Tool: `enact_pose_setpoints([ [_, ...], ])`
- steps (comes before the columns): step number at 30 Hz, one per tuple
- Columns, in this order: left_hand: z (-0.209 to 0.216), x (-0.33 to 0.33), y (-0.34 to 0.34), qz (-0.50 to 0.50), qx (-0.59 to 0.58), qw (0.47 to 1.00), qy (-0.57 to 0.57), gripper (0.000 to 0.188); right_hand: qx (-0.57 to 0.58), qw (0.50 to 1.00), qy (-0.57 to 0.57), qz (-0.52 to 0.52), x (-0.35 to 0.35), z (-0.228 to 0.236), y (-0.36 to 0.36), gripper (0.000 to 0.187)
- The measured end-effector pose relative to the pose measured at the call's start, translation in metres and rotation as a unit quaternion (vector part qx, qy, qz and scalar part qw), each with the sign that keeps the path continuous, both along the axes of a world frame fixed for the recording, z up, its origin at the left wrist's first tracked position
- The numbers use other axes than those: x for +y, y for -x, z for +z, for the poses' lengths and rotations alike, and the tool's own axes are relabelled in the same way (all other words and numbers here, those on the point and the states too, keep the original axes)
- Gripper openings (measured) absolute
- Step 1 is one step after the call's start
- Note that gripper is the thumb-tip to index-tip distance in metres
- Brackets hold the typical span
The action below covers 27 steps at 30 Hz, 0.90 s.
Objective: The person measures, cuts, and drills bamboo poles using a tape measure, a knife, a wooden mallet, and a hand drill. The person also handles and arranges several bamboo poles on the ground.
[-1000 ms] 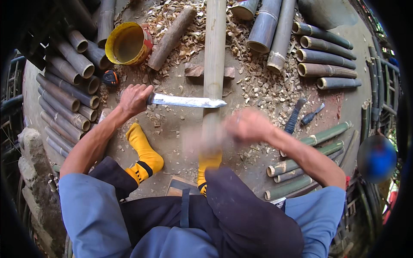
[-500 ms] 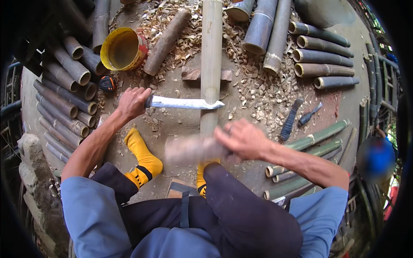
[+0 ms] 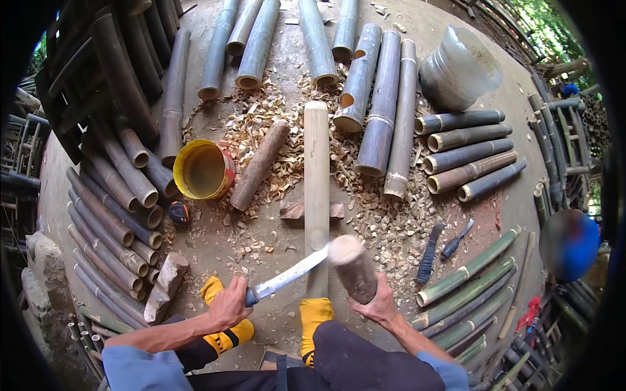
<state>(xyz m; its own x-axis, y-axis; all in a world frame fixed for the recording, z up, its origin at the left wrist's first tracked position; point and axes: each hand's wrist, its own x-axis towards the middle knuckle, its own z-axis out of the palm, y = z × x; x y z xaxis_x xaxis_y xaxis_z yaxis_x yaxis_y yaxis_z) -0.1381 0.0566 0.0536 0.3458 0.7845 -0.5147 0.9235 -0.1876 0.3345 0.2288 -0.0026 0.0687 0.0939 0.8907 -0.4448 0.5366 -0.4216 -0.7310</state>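
Knife [image 3: 290,275], long-bladed, one: handle gripped in your left hand [image 3: 228,305], blade slanting toward two o'clock, its tip over the pole. Mallet [image 3: 353,268], wooden, cylindrical, one: grasped in your right hand [image 3: 378,303], tilted toward eleven o'clock, its end near the blade tip; contact cannot be told. Bamboo pole [image 3: 317,163], pale, one: running twelve to six o'clock before you, across a reddish-brown block [image 3: 292,210]. Bucket [image 3: 230,171], yellow: ten o'clock. Tape measure [image 3: 178,212]: nine o'clock.
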Motion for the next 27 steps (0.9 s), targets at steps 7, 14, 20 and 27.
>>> enact_pose_setpoints([
  [7,0.006,0.069,0.032,-0.058,-0.242,0.968,-0.009,0.038,-0.038,0.990,-0.064,-0.117,-0.019,0.002,-0.008,0.087],
  [14,-0.008,0.144,0.027,-0.079,-0.117,0.990,-0.003,0.031,-0.003,0.993,-0.101,-0.056,0.041,0.016,0.017,0.102],
  [20,-0.017,0.166,0.013,-0.087,-0.073,0.993,0.019,0.031,0.023,0.997,-0.066,-0.014,0.052,-0.003,0.012,0.100],
  [27,-0.022,0.172,0.010,-0.088,-0.063,0.994,0.011,0.031,0.036,0.998,-0.057,-0.011,0.052,-0.009,0.013,0.100],
])
